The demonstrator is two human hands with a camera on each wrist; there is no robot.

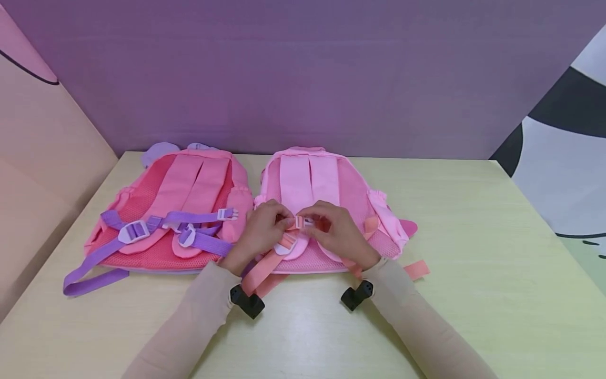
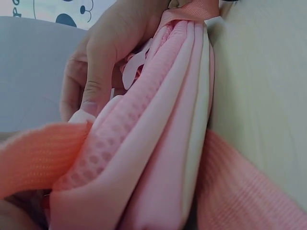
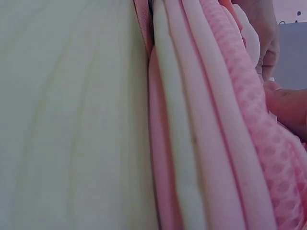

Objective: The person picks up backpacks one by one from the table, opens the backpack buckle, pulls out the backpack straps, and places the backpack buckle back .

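Note:
In the head view, a pink backpack lies with its shoulder straps upward. Over its lower middle, both hands meet at a small white plastic buckle on orange webbing. My left hand pinches the buckle's left side between thumb and fingers. From the right, my right hand pinches its other end, fingers hiding most of that part. Below the left hand sits a white strap adjuster with an orange strap trailing toward the front. The left wrist view shows the right hand's thumb against a white piece.
Left of it lies a coral-pink backpack with purple straps, white adjusters and a white buckle end. An orange strap end sticks out at right. Both bags rest on a pale table before a purple panel.

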